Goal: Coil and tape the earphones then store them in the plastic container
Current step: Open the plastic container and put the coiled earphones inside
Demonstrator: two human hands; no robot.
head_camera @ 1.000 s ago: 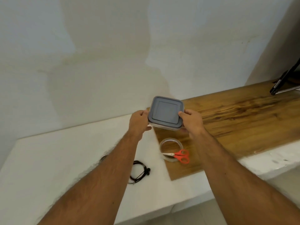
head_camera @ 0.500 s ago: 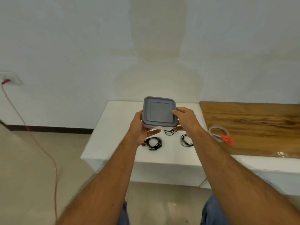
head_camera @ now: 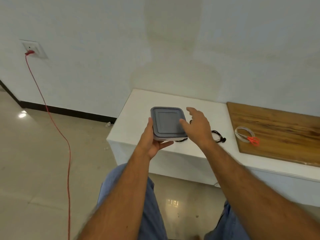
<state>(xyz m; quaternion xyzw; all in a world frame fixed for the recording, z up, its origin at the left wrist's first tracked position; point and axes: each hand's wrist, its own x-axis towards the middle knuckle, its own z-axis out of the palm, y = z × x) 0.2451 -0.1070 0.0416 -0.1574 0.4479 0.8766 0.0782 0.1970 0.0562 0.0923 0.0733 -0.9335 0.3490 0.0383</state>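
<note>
Right now the plastic container (head_camera: 167,124), clear-walled with its grey lid (head_camera: 168,122) closed on top, is being held in the air over the near left part of the white counter (head_camera: 136,116). The left hand (head_camera: 153,139) is gripping it from the left and underneath, thumb lying along the lid's left edge and fingers curled beneath the base. The right hand (head_camera: 197,126) is hovering just beside the container's right edge with its fingers spread and relaxed; whether the thumb is touching the lid is hard to tell, since the hand is blurred. Black earphones (head_camera: 218,135) are lying coiled on the counter just right of that hand, and another dark bit of cable is peeking out under the container's near right corner, possibly a second set. Farther right, a wooden board (head_camera: 280,132) is resting on the counter, carrying a roll of clear tape (head_camera: 243,133) with orange-handled scissors (head_camera: 253,140) lying across it. Well to the left, a red cable (head_camera: 52,118) is hanging from a wall socket (head_camera: 32,49) down to the tiled floor (head_camera: 34,170). Blue trousers (head_camera: 149,205) are showing between the forearms.
</note>
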